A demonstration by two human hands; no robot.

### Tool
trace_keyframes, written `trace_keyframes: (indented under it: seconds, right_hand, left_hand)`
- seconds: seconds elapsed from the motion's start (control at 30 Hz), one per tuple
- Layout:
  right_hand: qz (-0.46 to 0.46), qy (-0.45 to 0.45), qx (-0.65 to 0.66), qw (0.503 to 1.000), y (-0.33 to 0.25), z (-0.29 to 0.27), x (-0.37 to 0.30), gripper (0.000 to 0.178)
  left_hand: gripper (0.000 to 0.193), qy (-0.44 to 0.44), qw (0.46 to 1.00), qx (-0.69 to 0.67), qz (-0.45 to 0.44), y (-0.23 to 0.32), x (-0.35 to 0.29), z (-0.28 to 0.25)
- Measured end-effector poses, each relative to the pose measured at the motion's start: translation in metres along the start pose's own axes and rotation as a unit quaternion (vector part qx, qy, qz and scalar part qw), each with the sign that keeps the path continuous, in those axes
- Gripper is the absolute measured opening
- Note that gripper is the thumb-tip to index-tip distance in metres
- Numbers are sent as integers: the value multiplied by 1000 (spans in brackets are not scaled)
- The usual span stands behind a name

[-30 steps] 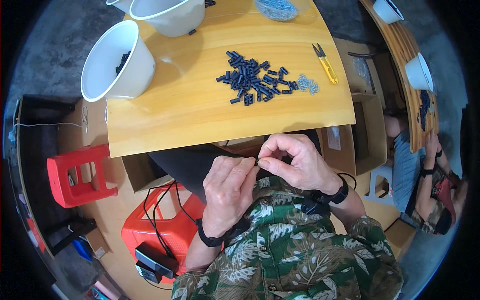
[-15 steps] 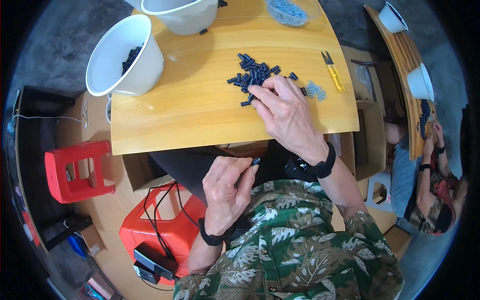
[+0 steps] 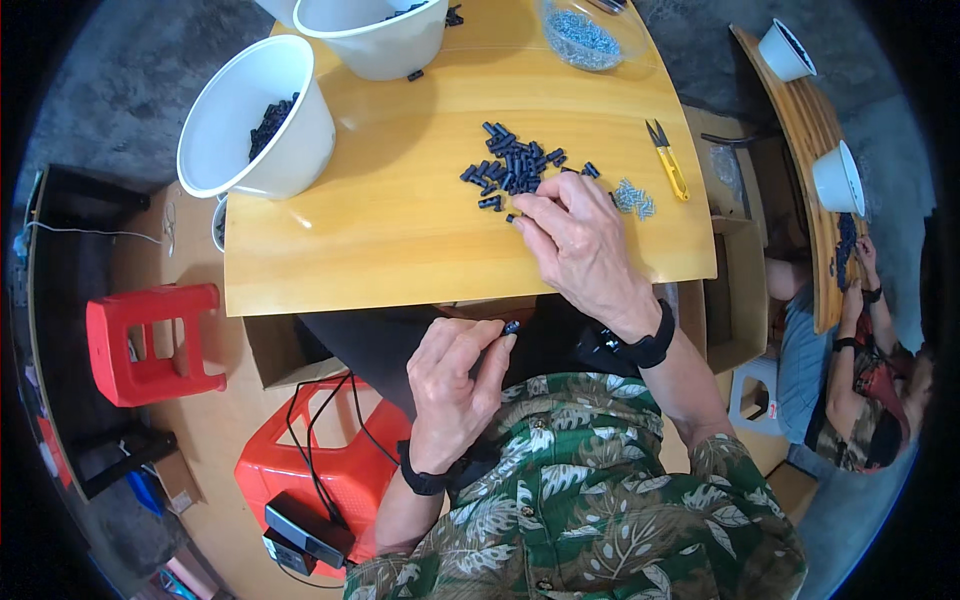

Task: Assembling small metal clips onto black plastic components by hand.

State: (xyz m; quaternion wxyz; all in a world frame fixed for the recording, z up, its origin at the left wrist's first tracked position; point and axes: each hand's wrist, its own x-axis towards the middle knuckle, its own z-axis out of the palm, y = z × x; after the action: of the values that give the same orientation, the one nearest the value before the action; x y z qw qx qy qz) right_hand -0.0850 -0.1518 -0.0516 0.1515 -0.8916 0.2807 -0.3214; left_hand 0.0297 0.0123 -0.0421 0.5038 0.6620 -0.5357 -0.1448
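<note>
My left hand (image 3: pixel 455 385) is held in front of my shirt, below the table edge, with thumb and forefinger pinching a small black cylindrical part (image 3: pixel 511 327). Over the table, my right hand (image 3: pixel 580 235) reaches to the near side of a pile of black cylindrical parts (image 3: pixel 515 165). Between its thumb and fingertips is another small black part (image 3: pixel 511 217), mostly covered by the fingers. A small heap of silver screws (image 3: pixel 632 199) lies just right of that hand. Yellow-handled thread snips (image 3: pixel 669 165) rest farther right, blades pointing away.
Two white tubs (image 3: pixel 310 130) (image 3: pixel 385 45) with black parts stand at the table's left and back. A clear container (image 3: pixel 590 40) of screws sits at the far edge. Red stools (image 3: pixel 155 345) are on the left. At right, another person's hands (image 3: pixel 860 270) work at a wooden bench.
My right hand has drawn slightly toward me at the pile's near edge, a black part now at its fingertips. The left hand keeps its pinch. The view has shifted slightly.
</note>
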Motion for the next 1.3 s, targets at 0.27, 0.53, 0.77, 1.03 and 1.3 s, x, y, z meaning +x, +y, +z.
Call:
trace_keyframes:
  seconds: [0.27,0.53,0.77,1.03,1.3]
  right_hand:
    - [7,18,-19,1000,3,-4,1,17]
    - [-2,8,-3,1000,-8,2,13,10]
    - [24,-2,-76,997,-11,12,21,19]
    - [19,19,-113,993,-12,20,21,11]
    - [151,40,156,975,-30,-34,7,8]
  left_hand:
    - [18,0,1000,3,-3,0,0,3]
    - [18,1,1000,-1,-5,2,-2,3]
    - [20,12,1000,-1,3,3,-4,1]
    - [20,7,1000,10,11,2,-5,1]
    - [23,1,1000,13,4,10,-4,-3]
